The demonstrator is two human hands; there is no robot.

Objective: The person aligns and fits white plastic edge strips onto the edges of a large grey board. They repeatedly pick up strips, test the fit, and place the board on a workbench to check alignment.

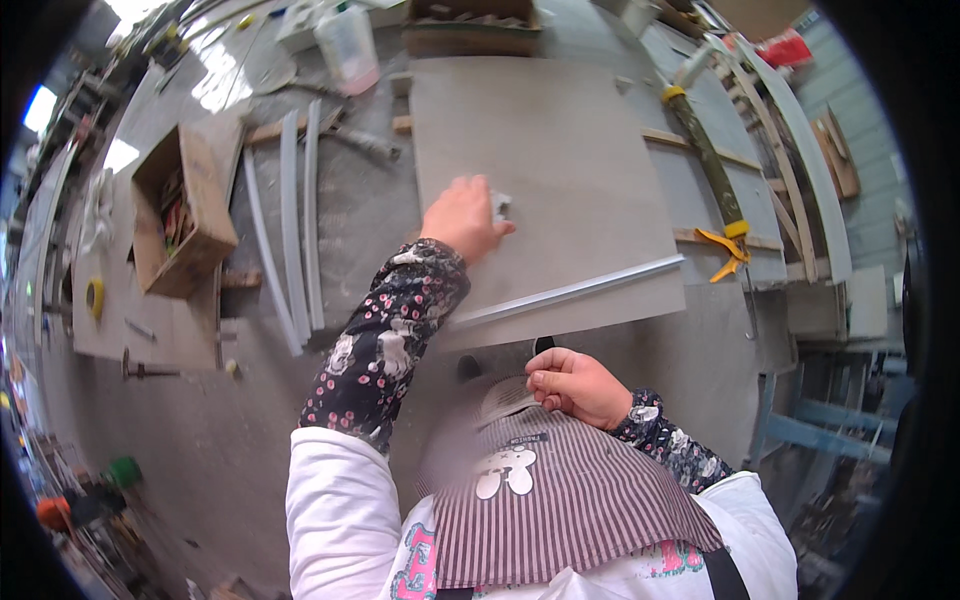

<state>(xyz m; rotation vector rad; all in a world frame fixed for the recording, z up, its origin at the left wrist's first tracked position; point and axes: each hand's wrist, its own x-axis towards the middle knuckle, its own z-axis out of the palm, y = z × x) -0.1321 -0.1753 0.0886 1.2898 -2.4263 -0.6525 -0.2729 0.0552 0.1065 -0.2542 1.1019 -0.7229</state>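
Note:
My left hand (463,220) rests over a large flat grey panel (560,130), its fingers curled round a small crumpled whitish wad that looks like a rag (501,206). Along the panel's near edge lies a thin, silvery metal strip (575,291), below that hand and apart from it. My right hand (582,386) is held close to my striped apron (590,500), off the panel. Its thumb and fingers are pressed together, and I cannot make out whether anything is between them.
Several pale strips (290,220) lie left of the panel, beside an open cardboard box (185,210). A yellow tape roll (95,297) sits farther left. A caulking gun (712,170) lies at right across wooden slats. Behind are a plastic bottle (350,50) and another box (470,40).

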